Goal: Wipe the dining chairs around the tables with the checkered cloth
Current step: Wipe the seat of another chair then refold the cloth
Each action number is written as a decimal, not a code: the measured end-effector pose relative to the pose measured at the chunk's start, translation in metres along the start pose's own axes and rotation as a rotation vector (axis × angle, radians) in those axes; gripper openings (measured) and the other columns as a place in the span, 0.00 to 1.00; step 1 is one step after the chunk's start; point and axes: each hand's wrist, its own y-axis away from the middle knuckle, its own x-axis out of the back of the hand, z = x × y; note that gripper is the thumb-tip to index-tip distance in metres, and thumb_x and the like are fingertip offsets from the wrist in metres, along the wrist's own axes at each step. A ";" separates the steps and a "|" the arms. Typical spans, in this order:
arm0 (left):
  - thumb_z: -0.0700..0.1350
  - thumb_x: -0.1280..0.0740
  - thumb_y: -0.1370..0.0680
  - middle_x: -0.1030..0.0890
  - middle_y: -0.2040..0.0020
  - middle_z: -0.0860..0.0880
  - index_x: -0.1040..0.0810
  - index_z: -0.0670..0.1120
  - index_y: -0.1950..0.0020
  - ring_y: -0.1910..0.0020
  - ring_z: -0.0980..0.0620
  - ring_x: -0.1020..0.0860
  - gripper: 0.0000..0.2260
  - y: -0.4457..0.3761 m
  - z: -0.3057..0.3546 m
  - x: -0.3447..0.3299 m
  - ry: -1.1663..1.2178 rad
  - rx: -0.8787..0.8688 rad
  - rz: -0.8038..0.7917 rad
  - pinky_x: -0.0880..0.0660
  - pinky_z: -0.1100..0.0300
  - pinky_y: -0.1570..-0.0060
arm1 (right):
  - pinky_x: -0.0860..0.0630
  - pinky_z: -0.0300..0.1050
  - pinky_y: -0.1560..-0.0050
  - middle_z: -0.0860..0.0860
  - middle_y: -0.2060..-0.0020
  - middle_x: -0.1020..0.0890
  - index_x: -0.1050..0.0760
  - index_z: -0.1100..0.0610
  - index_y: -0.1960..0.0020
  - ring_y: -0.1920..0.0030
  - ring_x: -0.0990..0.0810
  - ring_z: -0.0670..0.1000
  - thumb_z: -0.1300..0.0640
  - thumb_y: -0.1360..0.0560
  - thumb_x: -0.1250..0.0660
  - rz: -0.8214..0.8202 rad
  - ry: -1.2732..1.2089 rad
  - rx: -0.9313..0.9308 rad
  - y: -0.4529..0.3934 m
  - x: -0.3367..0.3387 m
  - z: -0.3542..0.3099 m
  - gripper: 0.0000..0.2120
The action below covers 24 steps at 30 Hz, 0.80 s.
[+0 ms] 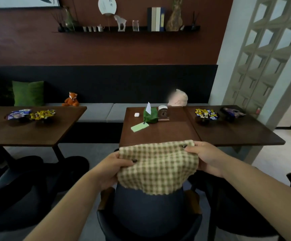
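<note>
A beige-and-olive checkered cloth [158, 166] hangs spread between both hands, above the dark blue seat of a dining chair [148, 211] that stands in front of the middle table [158, 134]. My left hand [112, 168] grips the cloth's left edge, thumb on top. At the cloth's upper right corner, my right hand [205, 156] pinches the fabric. The cloth's lower edge droops over the chair's seat.
Dark chairs [28, 185] stand at lower left, and another chair [237, 206] is at right. The tables hold candy bowls [206, 115], a green phone [140, 126], a tissue holder [150, 115] and an earbud case. A cushioned bench with a fox toy [71, 100] runs behind.
</note>
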 end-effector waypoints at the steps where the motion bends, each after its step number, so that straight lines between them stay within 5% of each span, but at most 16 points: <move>1: 0.31 0.35 0.24 0.16 0.47 0.41 0.20 0.41 0.42 0.49 0.44 0.16 0.13 0.001 0.011 0.003 -0.012 -0.045 0.021 0.20 0.54 0.58 | 0.20 0.48 0.61 0.57 0.55 0.15 0.22 0.61 0.45 0.58 0.15 0.54 0.66 0.21 0.42 -0.042 -0.070 0.039 0.003 0.002 -0.009 0.11; 5: 0.38 0.34 0.27 0.16 0.48 0.39 0.15 0.41 0.49 0.49 0.44 0.16 0.10 0.010 0.062 0.016 0.083 -0.291 -0.001 0.19 0.57 0.59 | 0.19 0.43 0.62 0.58 0.53 0.15 0.19 0.61 0.48 0.56 0.15 0.53 0.70 0.22 0.45 -0.176 -0.165 0.322 0.030 0.011 -0.055 0.16; 10: 0.39 0.34 0.28 0.15 0.50 0.40 0.14 0.43 0.55 0.51 0.46 0.16 0.09 0.015 0.087 0.020 0.041 -0.435 0.013 0.19 0.56 0.58 | 0.26 0.41 0.39 0.49 0.48 0.16 0.17 0.58 0.48 0.45 0.19 0.46 0.75 0.25 0.42 -0.097 0.588 0.821 0.063 0.008 -0.099 0.19; 15: 0.30 0.34 0.25 0.14 0.55 0.44 0.14 0.46 0.58 0.55 0.47 0.16 0.14 0.014 0.092 0.018 -0.169 -0.608 0.154 0.20 0.60 0.61 | 0.24 0.49 0.46 0.51 0.53 0.20 0.17 0.60 0.50 0.51 0.22 0.50 0.78 0.28 0.42 0.010 0.995 1.105 0.064 0.010 -0.111 0.21; 19: 0.23 0.39 0.26 0.14 0.58 0.50 0.15 0.48 0.65 0.56 0.53 0.16 0.23 0.020 0.102 0.019 -0.362 -0.760 0.205 0.19 0.62 0.57 | 0.22 0.46 0.48 0.49 0.52 0.21 0.16 0.57 0.56 0.50 0.22 0.47 0.78 0.28 0.42 0.064 0.983 1.183 0.060 0.012 -0.108 0.22; 24: 0.23 0.42 0.25 0.15 0.63 0.53 0.17 0.49 0.72 0.59 0.57 0.16 0.27 0.020 0.110 0.024 -0.404 -0.663 0.205 0.20 0.65 0.62 | 0.32 0.57 0.32 0.47 0.48 0.19 0.18 0.46 0.59 0.38 0.25 0.51 0.75 0.25 0.44 0.099 0.831 0.987 0.048 0.015 -0.105 0.27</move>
